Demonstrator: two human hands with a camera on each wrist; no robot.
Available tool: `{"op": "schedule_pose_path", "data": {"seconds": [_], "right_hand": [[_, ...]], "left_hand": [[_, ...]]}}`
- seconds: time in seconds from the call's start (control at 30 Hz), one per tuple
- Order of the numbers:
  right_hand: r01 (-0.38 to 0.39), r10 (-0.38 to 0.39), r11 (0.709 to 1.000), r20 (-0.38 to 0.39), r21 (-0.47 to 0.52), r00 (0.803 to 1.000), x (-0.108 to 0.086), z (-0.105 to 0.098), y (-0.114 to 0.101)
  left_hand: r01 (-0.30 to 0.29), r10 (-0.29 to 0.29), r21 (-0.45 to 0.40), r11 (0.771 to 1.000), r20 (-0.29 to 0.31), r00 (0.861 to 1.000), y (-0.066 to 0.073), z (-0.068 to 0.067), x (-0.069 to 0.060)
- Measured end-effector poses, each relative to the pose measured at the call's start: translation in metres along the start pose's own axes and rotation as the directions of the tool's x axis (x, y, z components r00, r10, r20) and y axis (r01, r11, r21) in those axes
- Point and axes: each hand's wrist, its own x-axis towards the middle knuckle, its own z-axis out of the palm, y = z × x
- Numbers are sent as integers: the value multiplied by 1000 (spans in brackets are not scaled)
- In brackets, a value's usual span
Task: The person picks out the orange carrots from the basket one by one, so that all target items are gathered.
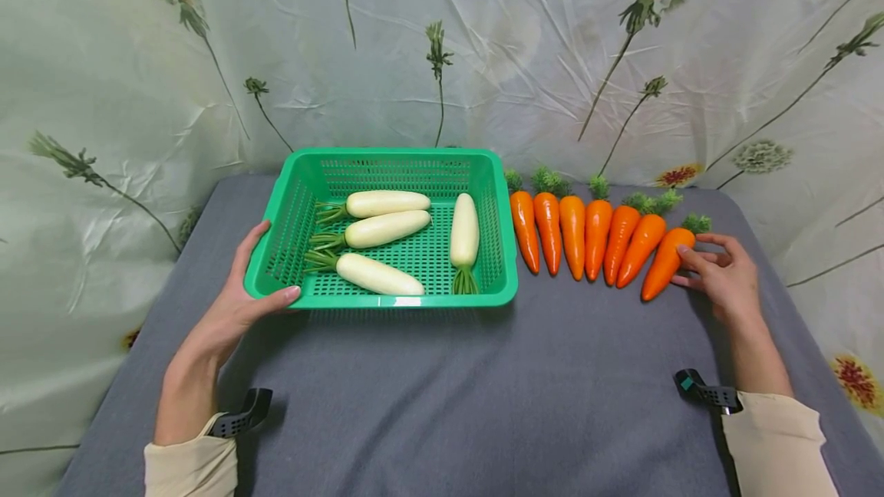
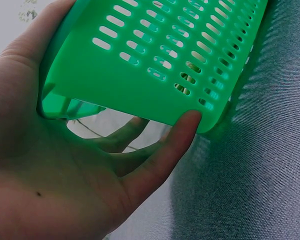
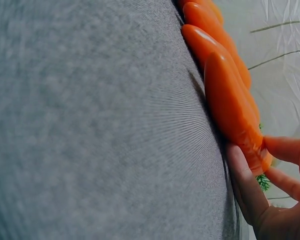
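Note:
A green plastic basket point(image 1: 509, 267) stands left of centre on the cloth. My left hand point(image 1: 233, 307) grips its front left corner, thumb over the front rim and fingers along the left side. In the left wrist view that hand point(image 2: 65, 165) spans the slotted wall of the basket point(image 2: 120, 85). Several white radishes point(image 1: 387, 228) with green stems lie in the basket, one of them point(image 1: 465, 228) set lengthwise at the right. My right hand point(image 1: 733, 282) pinches the upper end of the rightmost carrot point(image 1: 666, 265) between thumb and fingers; its tip points toward me.
Several other orange carrots point(image 1: 572, 236) with leafy green tops lie in a row between the basket and the held carrot. Grey cloth point(image 1: 483, 397) covers the table. Behind it hangs a pale curtain point(image 1: 387, 44) with a dandelion print.

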Motion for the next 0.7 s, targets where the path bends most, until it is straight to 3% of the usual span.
{"op": "schedule_pose_path", "data": {"seconds": [0.33,0.6,0.7], "right_hand": [[-33,24,997,123,70,992,-3,-3,1],[-15,1,994,121,113,993,-4,-3,0],[22,-26,999,73,48,997,-5,-3,-2]], "left_hand": [[-23,23,-43,999,4,1000,-1,1,0],[-23,23,-13,1000,-2,1000,-3,-1,0],[-32,33,-20,999,8,999,-3,-1,0]]}}
